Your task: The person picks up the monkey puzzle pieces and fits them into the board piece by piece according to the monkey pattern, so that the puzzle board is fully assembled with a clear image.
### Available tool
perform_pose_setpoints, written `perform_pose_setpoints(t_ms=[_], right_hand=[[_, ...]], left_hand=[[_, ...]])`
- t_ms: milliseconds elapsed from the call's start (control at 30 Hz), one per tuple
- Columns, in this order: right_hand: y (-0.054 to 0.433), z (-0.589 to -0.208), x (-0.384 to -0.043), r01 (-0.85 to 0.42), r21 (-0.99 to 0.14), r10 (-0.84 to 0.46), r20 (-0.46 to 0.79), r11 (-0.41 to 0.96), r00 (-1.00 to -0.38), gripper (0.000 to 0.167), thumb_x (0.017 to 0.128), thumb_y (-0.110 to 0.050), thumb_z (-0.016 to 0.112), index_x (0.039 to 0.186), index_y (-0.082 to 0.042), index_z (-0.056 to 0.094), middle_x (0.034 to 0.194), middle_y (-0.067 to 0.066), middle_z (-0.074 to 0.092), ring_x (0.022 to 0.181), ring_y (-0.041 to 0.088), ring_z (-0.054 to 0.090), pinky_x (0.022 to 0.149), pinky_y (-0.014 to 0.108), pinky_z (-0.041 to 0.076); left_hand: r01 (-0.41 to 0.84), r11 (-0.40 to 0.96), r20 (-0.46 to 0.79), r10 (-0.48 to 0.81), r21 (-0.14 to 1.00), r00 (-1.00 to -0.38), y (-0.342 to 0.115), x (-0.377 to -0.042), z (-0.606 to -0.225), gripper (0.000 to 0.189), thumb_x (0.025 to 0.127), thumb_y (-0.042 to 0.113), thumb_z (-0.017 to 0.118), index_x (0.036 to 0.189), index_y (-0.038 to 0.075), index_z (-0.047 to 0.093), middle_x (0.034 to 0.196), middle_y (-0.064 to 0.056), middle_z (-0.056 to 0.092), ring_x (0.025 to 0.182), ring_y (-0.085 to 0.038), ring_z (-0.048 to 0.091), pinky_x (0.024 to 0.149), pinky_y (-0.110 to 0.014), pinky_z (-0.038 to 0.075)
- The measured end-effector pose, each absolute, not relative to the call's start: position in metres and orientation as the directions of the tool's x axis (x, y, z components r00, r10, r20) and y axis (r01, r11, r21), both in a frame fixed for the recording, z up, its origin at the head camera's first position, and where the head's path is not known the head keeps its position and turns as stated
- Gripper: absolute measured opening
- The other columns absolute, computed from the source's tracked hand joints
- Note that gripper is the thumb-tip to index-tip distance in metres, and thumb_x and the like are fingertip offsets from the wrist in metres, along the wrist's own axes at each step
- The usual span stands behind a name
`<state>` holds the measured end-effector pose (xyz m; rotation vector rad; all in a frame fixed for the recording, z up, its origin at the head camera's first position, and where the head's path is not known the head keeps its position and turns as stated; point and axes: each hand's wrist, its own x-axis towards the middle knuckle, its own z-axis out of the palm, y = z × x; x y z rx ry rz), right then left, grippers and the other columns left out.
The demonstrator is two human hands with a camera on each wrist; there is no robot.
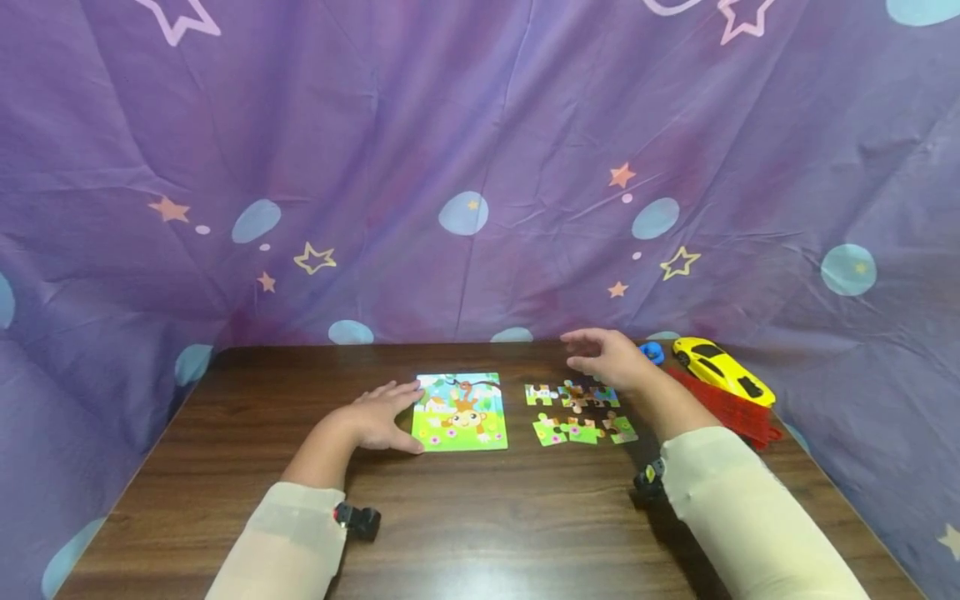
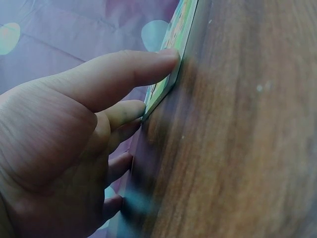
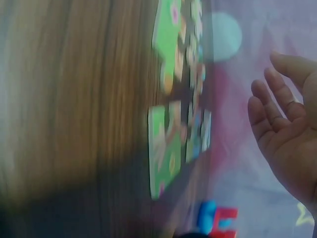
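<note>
A square picture board [image 1: 461,437] with a cartoon monkey lies flat on the table. My left hand [image 1: 378,421] is at its left side with fingers spread. In the left wrist view, the thumb [image 2: 156,67] rests on the board's near corner and the index finger touches its edge. To the board's right lie several loose jigsaw pieces [image 1: 583,431] in two rough rows. Above the far row hovers my right hand [image 1: 611,358], its fingers loosely bent and nothing in them. The right wrist view shows that hand's palm [image 3: 292,134] apart from the pieces.
A yellow toy car [image 1: 723,371] sits on a red textured object [image 1: 727,408] at the table's back right. Beside them is a small blue object [image 1: 652,353]. A purple patterned cloth [image 1: 405,150] hangs behind the brown wooden table [image 1: 480,525].
</note>
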<state>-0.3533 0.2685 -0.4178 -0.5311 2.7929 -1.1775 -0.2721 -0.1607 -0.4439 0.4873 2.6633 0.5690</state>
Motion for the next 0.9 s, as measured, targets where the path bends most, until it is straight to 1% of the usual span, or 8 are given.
perform_pose_setpoints(t_ms=[100, 133, 333, 433, 533, 700, 900], right_hand=[[0.281, -0.420, -0.356, -0.273, -0.705, -0.318, 0.070, 0.655, -0.945, 0.047, 0.101, -0.011, 0.074, 0.145, 0.000, 0.063, 0.135, 0.029, 0.069, 0.114, 0.033, 0.075, 0.093, 0.042, 0.067], [0.285, -0.420, -0.357, -0.267, -0.703, -0.313, 0.066, 0.659, -0.947, 0.047, 0.101, -0.010, 0.073, 0.145, 0.001, 0.062, 0.136, 0.029, 0.068, 0.115, 0.034, 0.074, 0.094, 0.044, 0.067], [0.303, -0.423, -0.363, -0.253, -0.653, -0.307, 0.033, 0.713, -0.951, 0.051, 0.099, -0.009, 0.074, 0.147, 0.002, 0.060, 0.142, 0.028, 0.067, 0.129, 0.044, 0.068, 0.110, 0.055, 0.058], [0.308, -0.423, -0.364, -0.253, -0.642, -0.318, 0.014, 0.724, -0.948, 0.053, 0.099, -0.010, 0.075, 0.148, 0.002, 0.059, 0.145, 0.030, 0.065, 0.132, 0.048, 0.065, 0.112, 0.060, 0.055], [0.310, -0.425, -0.367, -0.252, -0.630, -0.321, 0.005, 0.735, -0.947, 0.054, 0.098, -0.011, 0.075, 0.148, 0.004, 0.058, 0.146, 0.032, 0.063, 0.132, 0.050, 0.064, 0.112, 0.061, 0.055], [0.312, -0.429, -0.373, -0.248, -0.575, -0.314, -0.017, 0.780, -0.949, 0.057, 0.096, -0.013, 0.078, 0.147, 0.004, 0.059, 0.147, 0.030, 0.063, 0.132, 0.049, 0.064, 0.112, 0.059, 0.055], [0.308, -0.428, -0.382, -0.217, -0.533, -0.308, -0.086, 0.818, -0.947, 0.060, 0.093, -0.012, 0.082, 0.146, 0.005, 0.059, 0.149, 0.030, 0.061, 0.136, 0.051, 0.060, 0.117, 0.061, 0.050]], left_hand=[[0.252, 0.856, -0.283, 0.404, 0.451, -0.870, -0.161, -0.272, -0.445, 0.102, 0.086, 0.054, 0.082, 0.170, 0.024, 0.033, 0.182, -0.001, 0.021, 0.169, -0.040, 0.010, 0.135, -0.069, 0.009], [0.251, 0.856, -0.283, 0.405, 0.452, -0.869, -0.160, -0.272, -0.445, 0.102, 0.086, 0.054, 0.082, 0.170, 0.024, 0.033, 0.182, -0.001, 0.021, 0.169, -0.040, 0.010, 0.135, -0.069, 0.009], [0.242, 0.857, -0.287, 0.399, 0.455, -0.871, -0.161, -0.270, -0.446, 0.102, 0.086, 0.053, 0.082, 0.170, 0.024, 0.033, 0.182, 0.000, 0.020, 0.169, -0.040, 0.010, 0.135, -0.070, 0.008], [0.240, 0.857, -0.289, 0.398, 0.456, -0.871, -0.161, -0.269, -0.444, 0.102, 0.086, 0.053, 0.082, 0.170, 0.024, 0.033, 0.182, 0.000, 0.020, 0.169, -0.039, 0.010, 0.135, -0.069, 0.008], [0.247, 0.856, -0.290, 0.404, 0.454, -0.868, -0.160, -0.269, -0.443, 0.101, 0.087, 0.053, 0.082, 0.170, 0.024, 0.032, 0.182, -0.001, 0.020, 0.169, -0.040, 0.010, 0.135, -0.070, 0.008], [0.252, 0.854, -0.291, 0.410, 0.456, -0.864, -0.160, -0.270, -0.442, 0.102, 0.087, 0.053, 0.082, 0.170, 0.023, 0.032, 0.182, -0.002, 0.020, 0.169, -0.041, 0.010, 0.135, -0.070, 0.007], [0.251, 0.850, -0.286, 0.412, 0.463, -0.865, -0.160, -0.271, -0.443, 0.102, 0.086, 0.053, 0.082, 0.170, 0.023, 0.032, 0.182, -0.001, 0.021, 0.169, -0.041, 0.010, 0.135, -0.071, 0.007]])
